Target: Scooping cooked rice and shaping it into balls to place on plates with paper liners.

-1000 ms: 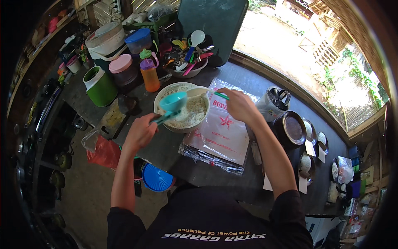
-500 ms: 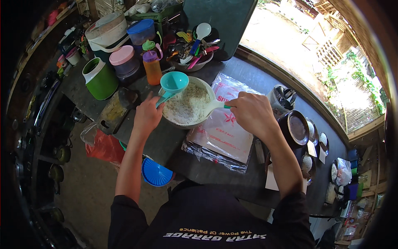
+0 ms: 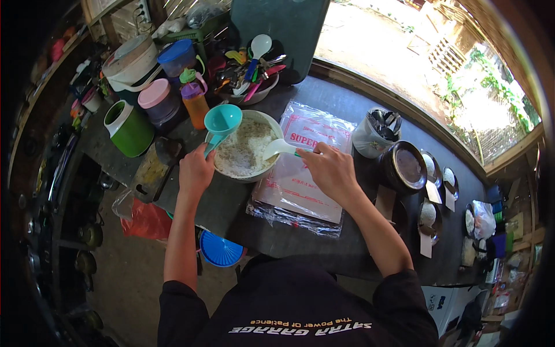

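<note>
My left hand (image 3: 196,169) is closed round the handle of a teal scoop (image 3: 223,120), whose round cup hangs over the left rim of a pale bowl (image 3: 276,124). Inside the bowl lies a white, crumbly, flour-like mix (image 3: 245,147). Closed as well, my right hand (image 3: 328,170) grips the green handle of a white serving spoon (image 3: 280,147). The spoon's head rests in the mix by the bowl's right side. Beneath my right hand a stack of clear plastic packaging with red print (image 3: 306,191) lies flat on the dark table (image 3: 231,202).
Beyond the bowl stand an orange bottle (image 3: 195,107), a green jug (image 3: 128,130) and a basin of utensils (image 3: 263,89). Off to the right are a bag-lined container (image 3: 376,134), a dark round pot (image 3: 406,166) and small dishes of white powder (image 3: 428,214). A blue lid (image 3: 221,248) sits below the table's edge.
The whole view has shifted a little. My right hand has brought the spoon's head further inward from the bowl's right rim. The scoop stays over the left rim in my left hand.
</note>
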A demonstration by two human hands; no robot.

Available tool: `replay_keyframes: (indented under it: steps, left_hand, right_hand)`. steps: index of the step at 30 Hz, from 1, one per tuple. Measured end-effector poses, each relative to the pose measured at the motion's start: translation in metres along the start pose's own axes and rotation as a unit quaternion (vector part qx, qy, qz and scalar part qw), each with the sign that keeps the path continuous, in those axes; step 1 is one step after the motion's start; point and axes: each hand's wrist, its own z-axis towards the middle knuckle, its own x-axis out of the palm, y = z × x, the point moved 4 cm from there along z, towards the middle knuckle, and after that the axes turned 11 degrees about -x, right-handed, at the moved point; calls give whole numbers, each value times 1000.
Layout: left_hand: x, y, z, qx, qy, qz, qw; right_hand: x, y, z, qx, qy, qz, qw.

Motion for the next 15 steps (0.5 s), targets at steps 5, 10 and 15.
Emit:
replay_keyframes:
  steps: [5,10,15]
  left_hand:
    - [5,1,0,5,6,19,1000]
    - [3,3,-3,-22,10,7,1000]
    - [1,6,-2,-39,6,-17,999]
  right_hand:
    - [22,-12,-15,84,-36,110,990]
    - [3,-30,-20,71,-27,175,982]
    - [-18,-34,3,44,111,210,970]
